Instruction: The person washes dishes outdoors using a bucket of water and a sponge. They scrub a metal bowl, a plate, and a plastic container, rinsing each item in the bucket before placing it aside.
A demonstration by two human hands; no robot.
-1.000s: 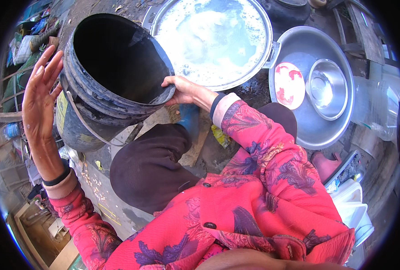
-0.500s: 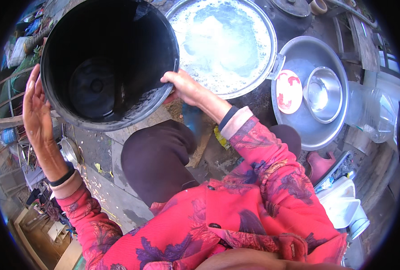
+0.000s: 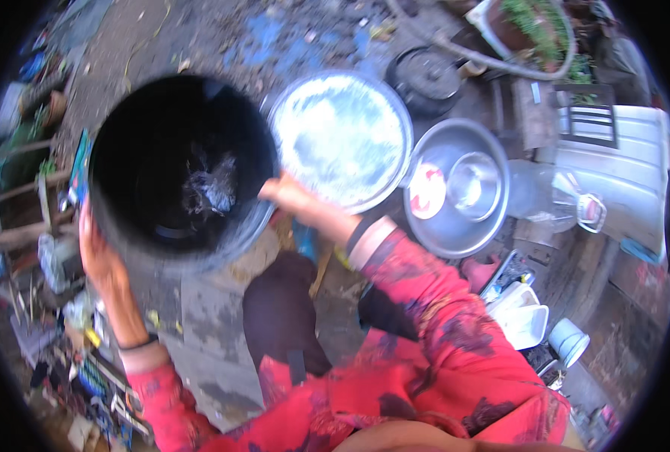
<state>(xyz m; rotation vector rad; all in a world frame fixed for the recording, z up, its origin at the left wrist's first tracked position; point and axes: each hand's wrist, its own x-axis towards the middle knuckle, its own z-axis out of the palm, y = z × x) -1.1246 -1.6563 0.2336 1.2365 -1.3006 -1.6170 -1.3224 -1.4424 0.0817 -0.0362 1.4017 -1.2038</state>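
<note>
Nearest the camera, a red patterned sleeve (image 3: 455, 331) and a dark knee (image 3: 282, 316) are being seen above the grey ground (image 3: 199, 309). A large black bucket (image 3: 177, 162) is being held upright between both hands, its open mouth facing the camera and a little wet residue lying at its bottom. The left hand (image 3: 97, 252) is being pressed flat, fingers spread, against the bucket's outer wall at its lower left. The right hand (image 3: 289, 194) is being closed over the rim on the bucket's right side, fingers hooked on the edge. Just right of the bucket, a wide round metal basin (image 3: 342, 139) filled with pale cloudy water is standing on the ground, its rim just beside the right hand. Further right, a big steel basin (image 3: 455, 188) is holding a smaller steel bowl (image 3: 474, 184) and a red-and-white dish (image 3: 427, 190). Low at the right, white tubs (image 3: 523, 316) are lying among clutter. Farthest off, a black pot lid (image 3: 429, 75) and a planter with green plants (image 3: 534, 26) are being seen at the top.
</note>
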